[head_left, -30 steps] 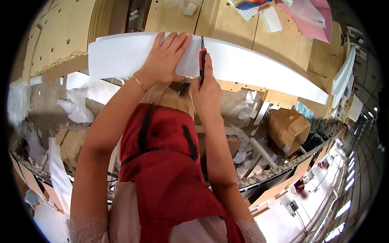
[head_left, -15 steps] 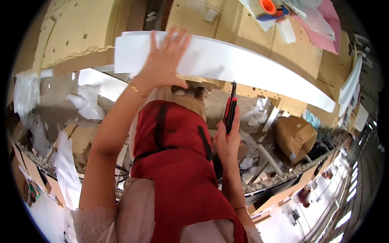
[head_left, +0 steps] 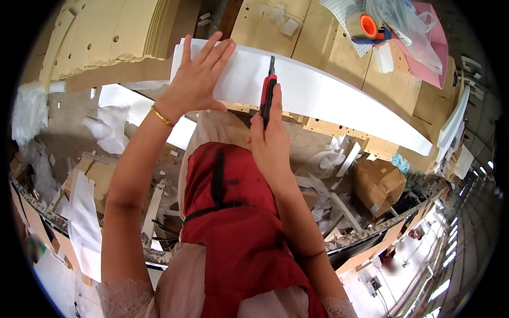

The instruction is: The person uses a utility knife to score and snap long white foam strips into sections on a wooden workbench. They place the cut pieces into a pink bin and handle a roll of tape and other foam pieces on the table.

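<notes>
A long white sheet lies across wooden boards in front of me, its right end reaching far to the right. My left hand rests spread on the sheet's left end, fingers apart. In my right hand is a red and black utility knife, gripped by its handle. Its blade points away from me over the sheet, nearer the far edge. Whether the blade tip touches the sheet, I cannot tell.
A tape roll in a dispenser lies by plastic bags and a pink sheet at the far right. Stacked boards stand far left. A crumpled cardboard box and scraps of white foam lie on the floor.
My right hand has brought the utility knife up and left, from beside the sheet's near edge to over it. My left hand stays spread at the sheet's left end.
</notes>
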A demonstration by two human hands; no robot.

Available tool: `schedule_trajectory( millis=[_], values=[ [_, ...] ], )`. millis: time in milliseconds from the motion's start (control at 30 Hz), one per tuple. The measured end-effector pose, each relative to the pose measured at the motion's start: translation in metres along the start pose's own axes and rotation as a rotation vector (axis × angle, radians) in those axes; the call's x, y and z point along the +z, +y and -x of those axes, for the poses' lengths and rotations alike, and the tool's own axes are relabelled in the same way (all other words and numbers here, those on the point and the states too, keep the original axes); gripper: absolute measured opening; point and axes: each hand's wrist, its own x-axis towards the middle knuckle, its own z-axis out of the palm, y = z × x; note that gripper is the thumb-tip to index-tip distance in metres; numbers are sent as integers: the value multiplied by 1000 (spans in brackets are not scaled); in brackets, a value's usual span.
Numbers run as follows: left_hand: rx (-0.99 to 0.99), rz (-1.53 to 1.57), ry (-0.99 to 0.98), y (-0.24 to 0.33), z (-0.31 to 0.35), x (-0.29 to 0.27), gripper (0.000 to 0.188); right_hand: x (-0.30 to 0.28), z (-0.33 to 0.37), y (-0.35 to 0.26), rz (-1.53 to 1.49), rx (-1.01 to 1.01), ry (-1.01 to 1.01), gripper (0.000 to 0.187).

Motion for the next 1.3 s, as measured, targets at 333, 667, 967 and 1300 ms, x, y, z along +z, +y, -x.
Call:
schedule_trajectory(
  millis=[333,667,967,1300],
  values=[
    [46,86,59,0,-11,15,110,14,-36,-23,163,-38,-14,66],
    [82,146,138,1,-6,25,102,3,90,-2,72,207,-248,67],
    [-488,481,576,-48,35,20,106,-107,40,111,-376,329,762,14],
    [-859,1271,185,-94,22,66,58,-201,-98,201,539,-21,796,54]
  ],
)
